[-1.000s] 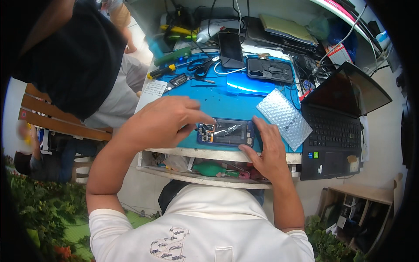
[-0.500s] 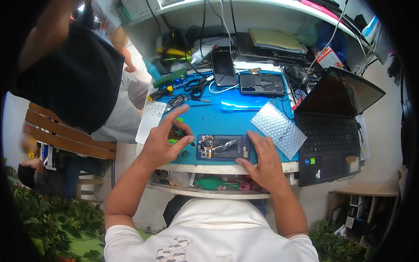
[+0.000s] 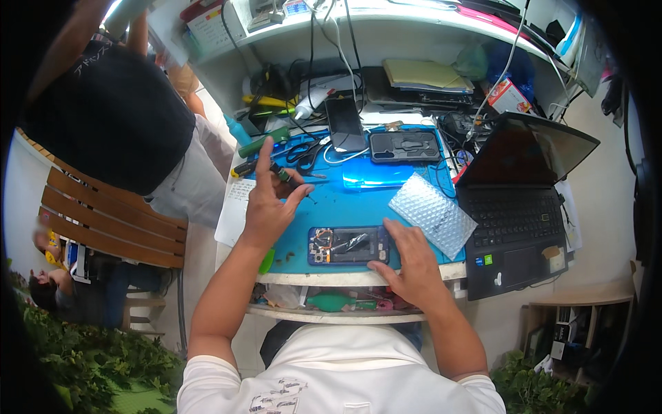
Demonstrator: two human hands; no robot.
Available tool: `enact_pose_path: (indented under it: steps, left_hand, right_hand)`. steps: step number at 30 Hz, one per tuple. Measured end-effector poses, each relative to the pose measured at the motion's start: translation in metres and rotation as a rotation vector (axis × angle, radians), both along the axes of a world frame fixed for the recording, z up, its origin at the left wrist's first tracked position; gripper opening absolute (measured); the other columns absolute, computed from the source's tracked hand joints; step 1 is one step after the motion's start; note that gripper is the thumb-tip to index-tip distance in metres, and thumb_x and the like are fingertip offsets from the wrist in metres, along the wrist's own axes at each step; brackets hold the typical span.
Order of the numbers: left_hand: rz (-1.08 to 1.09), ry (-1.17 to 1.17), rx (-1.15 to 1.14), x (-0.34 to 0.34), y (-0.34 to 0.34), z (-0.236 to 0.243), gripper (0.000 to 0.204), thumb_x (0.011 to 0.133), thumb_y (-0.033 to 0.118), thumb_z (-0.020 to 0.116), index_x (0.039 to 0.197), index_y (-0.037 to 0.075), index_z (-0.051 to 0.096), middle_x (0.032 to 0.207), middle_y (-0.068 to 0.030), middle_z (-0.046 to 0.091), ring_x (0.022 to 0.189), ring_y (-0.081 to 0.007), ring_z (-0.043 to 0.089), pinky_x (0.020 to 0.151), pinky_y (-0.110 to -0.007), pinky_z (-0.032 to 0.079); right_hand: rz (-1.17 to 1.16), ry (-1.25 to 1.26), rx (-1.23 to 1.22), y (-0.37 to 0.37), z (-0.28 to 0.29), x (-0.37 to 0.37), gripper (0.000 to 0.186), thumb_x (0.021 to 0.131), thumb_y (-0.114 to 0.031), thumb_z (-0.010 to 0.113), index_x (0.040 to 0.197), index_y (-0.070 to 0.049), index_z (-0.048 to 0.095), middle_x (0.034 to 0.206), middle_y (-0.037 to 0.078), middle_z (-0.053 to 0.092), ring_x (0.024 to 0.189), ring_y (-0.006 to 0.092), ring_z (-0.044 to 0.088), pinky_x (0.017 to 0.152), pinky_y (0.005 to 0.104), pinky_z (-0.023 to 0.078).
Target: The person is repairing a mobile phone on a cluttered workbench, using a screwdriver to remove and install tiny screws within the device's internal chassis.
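Note:
My left hand (image 3: 269,210) is raised over the left part of the blue work mat (image 3: 296,234). It grips a small dark screwdriver (image 3: 284,176) between thumb and fingers, its thin tip pointing down and right, apart from the phone. An opened phone (image 3: 362,247) in a dark blue frame lies at the mat's front edge, its inner parts and an orange cable exposed. Around its right end curls my right hand (image 3: 417,268), thumb on the lower corner and fingers along the right side. A bright green piece (image 3: 267,261) lies below my left wrist.
Bubble wrap (image 3: 432,212) and a laptop (image 3: 517,214) are on the right. Behind lie a blue film pouch (image 3: 376,174), a phone case (image 3: 405,146), another phone (image 3: 345,124) and scissors (image 3: 303,153). At left are a written sheet (image 3: 236,210) and a standing person (image 3: 117,124).
My left hand has lifted up and away from the opened phone with the screwdriver. My right hand stays at the phone's right end. The whole view has shifted slightly.

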State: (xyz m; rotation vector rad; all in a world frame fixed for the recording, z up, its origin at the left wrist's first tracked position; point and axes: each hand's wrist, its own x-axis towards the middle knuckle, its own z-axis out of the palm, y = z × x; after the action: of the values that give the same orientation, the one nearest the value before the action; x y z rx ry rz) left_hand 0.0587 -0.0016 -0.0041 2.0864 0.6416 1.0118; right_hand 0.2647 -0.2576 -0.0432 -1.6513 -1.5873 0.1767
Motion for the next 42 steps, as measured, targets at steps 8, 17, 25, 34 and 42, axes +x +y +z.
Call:
enact_pose_path:
  steps: [8,17,25,34,42]
  left_hand:
    - [0.001,0.116,0.095,0.023,0.016,-0.009,0.110,0.100,0.007,0.090,0.183,0.015,0.019,0.105,-0.0097,0.080,0.096,-0.0222,0.085,0.088,-0.037,0.067]
    - [-0.016,0.064,0.075,0.025,0.013,-0.011,0.110,0.099,0.007,0.091,0.183,0.014,0.020,0.102,-0.0106,0.081,0.096,-0.0215,0.084,0.089,-0.036,0.067]
    - [-0.035,-0.035,-0.389,0.018,-0.003,0.001,0.108,0.101,0.009,0.090,0.181,0.009,0.018,0.096,-0.0078,0.077,0.075,-0.0163,0.079,0.063,-0.029,0.066]
    - [-0.060,-0.058,-0.574,0.007,-0.008,-0.008,0.109,0.101,0.007,0.089,0.182,0.013,0.015,0.103,-0.0064,0.071,0.079,-0.0167,0.078,0.063,-0.033,0.072]
    - [-0.044,-0.054,-0.574,0.002,-0.011,-0.012,0.110,0.102,0.006,0.087,0.182,0.014,0.013,0.107,-0.0073,0.071,0.081,-0.0191,0.081,0.066,-0.036,0.074]
  right_hand:
    - [-0.002,0.019,-0.028,-0.001,0.001,-0.001,0.088,0.093,-0.027,0.094,0.162,0.007,0.052,0.153,0.029,0.064,0.129,0.0464,0.062,0.113,0.0519,0.053]
    - [0.004,0.011,-0.014,0.000,0.003,0.000,0.088,0.093,-0.027,0.094,0.162,0.007,0.052,0.152,0.029,0.064,0.125,0.0459,0.062,0.111,0.0523,0.053]
    - [0.010,0.014,-0.008,0.001,0.002,0.001,0.088,0.092,-0.025,0.095,0.162,0.007,0.052,0.152,0.028,0.064,0.124,0.0449,0.063,0.110,0.0521,0.053]
    - [0.007,0.029,-0.027,0.001,0.001,0.000,0.088,0.091,-0.023,0.095,0.162,0.006,0.052,0.154,0.027,0.064,0.127,0.0454,0.063,0.111,0.0520,0.053]
    - [0.000,0.023,-0.042,0.001,0.001,0.000,0.087,0.091,-0.023,0.095,0.162,0.005,0.052,0.154,0.027,0.064,0.127,0.0446,0.063,0.111,0.0520,0.053]
